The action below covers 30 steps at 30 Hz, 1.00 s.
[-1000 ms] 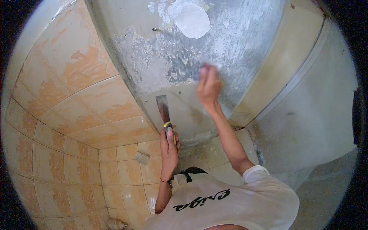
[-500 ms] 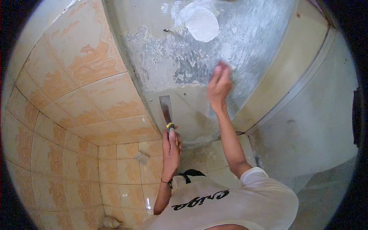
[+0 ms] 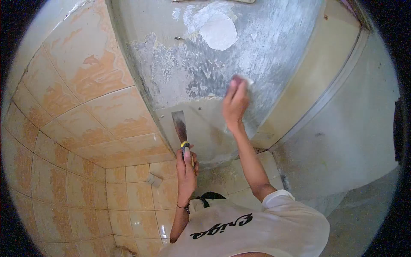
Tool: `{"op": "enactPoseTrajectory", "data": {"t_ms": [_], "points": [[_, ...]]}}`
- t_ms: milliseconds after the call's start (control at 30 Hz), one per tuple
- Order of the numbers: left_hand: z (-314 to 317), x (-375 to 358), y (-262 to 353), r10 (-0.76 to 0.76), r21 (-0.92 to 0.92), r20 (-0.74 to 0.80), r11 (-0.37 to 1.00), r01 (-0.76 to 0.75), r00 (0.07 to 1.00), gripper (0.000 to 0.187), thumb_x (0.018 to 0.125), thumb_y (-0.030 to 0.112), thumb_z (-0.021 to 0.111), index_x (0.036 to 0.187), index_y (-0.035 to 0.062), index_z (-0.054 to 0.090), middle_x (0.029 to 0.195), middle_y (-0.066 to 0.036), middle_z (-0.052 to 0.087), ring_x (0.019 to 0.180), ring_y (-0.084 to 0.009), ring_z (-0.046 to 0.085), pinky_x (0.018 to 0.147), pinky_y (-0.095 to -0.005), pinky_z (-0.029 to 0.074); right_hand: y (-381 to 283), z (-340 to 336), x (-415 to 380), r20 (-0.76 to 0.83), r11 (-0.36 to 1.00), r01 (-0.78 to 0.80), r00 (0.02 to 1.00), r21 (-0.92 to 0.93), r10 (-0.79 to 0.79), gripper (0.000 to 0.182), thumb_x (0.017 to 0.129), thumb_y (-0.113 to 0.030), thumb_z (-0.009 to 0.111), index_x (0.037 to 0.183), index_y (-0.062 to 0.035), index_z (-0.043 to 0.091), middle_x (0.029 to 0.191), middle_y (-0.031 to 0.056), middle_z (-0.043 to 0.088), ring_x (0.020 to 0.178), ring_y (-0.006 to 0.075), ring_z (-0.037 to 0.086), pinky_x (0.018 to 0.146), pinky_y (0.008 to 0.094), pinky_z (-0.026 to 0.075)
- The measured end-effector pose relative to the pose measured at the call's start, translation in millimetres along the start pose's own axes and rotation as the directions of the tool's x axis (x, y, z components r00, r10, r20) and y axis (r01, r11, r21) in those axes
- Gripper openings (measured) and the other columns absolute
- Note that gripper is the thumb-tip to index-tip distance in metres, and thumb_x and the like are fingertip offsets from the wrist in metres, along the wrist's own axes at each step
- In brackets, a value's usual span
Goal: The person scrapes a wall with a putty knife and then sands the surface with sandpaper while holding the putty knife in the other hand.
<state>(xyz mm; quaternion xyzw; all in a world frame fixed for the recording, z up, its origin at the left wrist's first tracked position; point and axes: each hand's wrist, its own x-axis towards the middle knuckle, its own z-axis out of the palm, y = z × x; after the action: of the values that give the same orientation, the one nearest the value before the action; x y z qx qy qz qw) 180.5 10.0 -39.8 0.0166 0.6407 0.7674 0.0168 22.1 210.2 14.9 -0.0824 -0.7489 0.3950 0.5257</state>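
- The grey wall [image 3: 265, 47] takes up the upper middle, scraped and blotchy, with a round white patch [image 3: 218, 30] of filler near the top; its left edge meets the tan tiled wall [image 3: 85, 85] in a dark corner seam, and its right edge runs into a pale door frame [image 3: 308, 85]; the stretch between the two hands is bare.
- The tiled wall curves down the left and under the hands; a small pale fitting [image 3: 153, 180] sticks out of it, too small to make out.
- The person's white shirt [image 3: 257, 227] fills the bottom and hides whatever lies below.
- The right hand [image 3: 234, 103] is raised against the grey wall, fingers closed over a small pale pad [image 3: 248, 80]; only a corner of it shows.
- The left hand [image 3: 186, 169] is wrapped tight round the yellow-banded handle of a putty knife [image 3: 180, 124]; the blade points up, near the seam, though whether it touches the wall I cannot tell.
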Motion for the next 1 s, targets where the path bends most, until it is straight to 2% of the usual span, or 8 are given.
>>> {"op": "enactPoseTrajectory", "data": {"t_ms": [67,200,267,433,500,733,800,1000], "points": [[0,-2,2,-0.015,0.005,0.004,1.000,0.015,1.000,0.044,0.111,0.044,0.037,0.129,0.0065,0.051,0.083,0.002,0.045,0.063,-0.0051,0.042,0.052,-0.0218,0.034,-10,3,-15,0.175,0.953,0.294,0.945,-0.076,-0.277,0.031,0.105,-0.026,0.047,0.104,0.0028,0.059,0.092,0.0255,0.065,0.084,0.0473,0.062,0.071,0.0532,0.047],[-1,-3,-1,-0.033,-0.013,-0.014,0.999,0.033,0.999,0.044,0.111,0.044,0.037,0.129,0.0064,0.050,0.083,0.002,0.046,0.064,-0.0046,0.043,0.052,-0.0214,0.035,-13,9,-14,0.058,1.000,0.009,0.998,-0.010,-0.008,0.027,0.105,-0.023,0.049,0.105,0.0012,0.059,0.092,0.0245,0.065,0.083,0.0457,0.063,0.072,0.0521,0.049],[1,-4,3,-0.027,0.003,-0.024,1.000,0.027,0.999,0.044,0.111,0.044,0.037,0.129,0.0061,0.050,0.083,0.002,0.046,0.064,-0.0047,0.042,0.053,-0.0214,0.035,-23,21,-30,0.099,0.932,0.354,0.927,0.084,-0.361,0.025,0.105,-0.024,0.049,0.105,-0.0002,0.059,0.088,0.0239,0.065,0.079,0.0455,0.064,0.072,0.0511,0.050],[-2,-4,2,-0.016,-0.016,-0.025,1.000,0.015,1.000,0.045,0.111,0.044,0.037,0.130,0.0051,0.050,0.083,0.002,0.046,0.064,-0.0053,0.042,0.053,-0.0218,0.036,-36,26,-31,0.061,0.993,0.114,0.991,0.032,-0.115,0.020,0.104,-0.020,0.051,0.101,-0.0017,0.057,0.088,0.0220,0.065,0.079,0.0445,0.064,0.068,0.0500,0.051],[-5,-6,1,-0.034,0.007,-0.027,0.999,0.035,0.999,0.046,0.111,0.044,0.037,0.131,0.0050,0.050,0.084,0.001,0.046,0.064,-0.0057,0.043,0.053,-0.0220,0.035,-43,33,-43,0.204,0.911,0.406,0.888,0.069,-0.412,0.020,0.104,-0.021,0.051,0.101,-0.0019,0.057,0.087,0.0220,0.065,0.080,0.0448,0.064,0.066,0.0508,0.050],[-8,-6,-2,-0.060,0.022,-0.045,0.998,0.061,0.997,0.046,0.111,0.044,0.037,0.132,0.0063,0.050,0.086,0.002,0.046,0.065,-0.0056,0.043,0.054,-0.0214,0.035,-59,37,-44,0.211,0.910,0.384,0.887,0.159,-0.411,0.018,0.103,-0.020,0.051,0.101,-0.0034,0.058,0.092,0.0214,0.065,0.084,0.0443,0.064,0.068,0.0538,0.049],[-7,-6,-1,-0.024,0.028,-0.063,0.999,0.026,0.998,0.046,0.110,0.046,0.038,0.132,0.0071,0.050,0.086,0.002,0.047,0.066,-0.0053,0.043,0.054,-0.0212,0.035,-65,29,-35,0.188,0.994,0.079,0.978,0.074,-0.092,0.019,0.103,-0.021,0.051,0.102,-0.0037,0.058,0.094,0.0216,0.065,0.084,0.0446,0.064,0.069,0.0542,0.049],[-6,-3,2,-0.059,0.032,-0.061,0.998,0.061,0.996,0.047,0.110,0.047,0.038,0.131,0.0071,0.051,0.086,0.002,0.047,0.066,-0.0051,0.043,0.054,-0.0209,0.035,-50,26,-33,0.205,0.978,0.195,0.957,0.076,-0.207,0.024,0.105,-0.026,0.049,0.106,-0.0041,0.059,0.092,0.0227,0.066,0.082,0.0462,0.064,0.068,0.0543,0.049]]}}
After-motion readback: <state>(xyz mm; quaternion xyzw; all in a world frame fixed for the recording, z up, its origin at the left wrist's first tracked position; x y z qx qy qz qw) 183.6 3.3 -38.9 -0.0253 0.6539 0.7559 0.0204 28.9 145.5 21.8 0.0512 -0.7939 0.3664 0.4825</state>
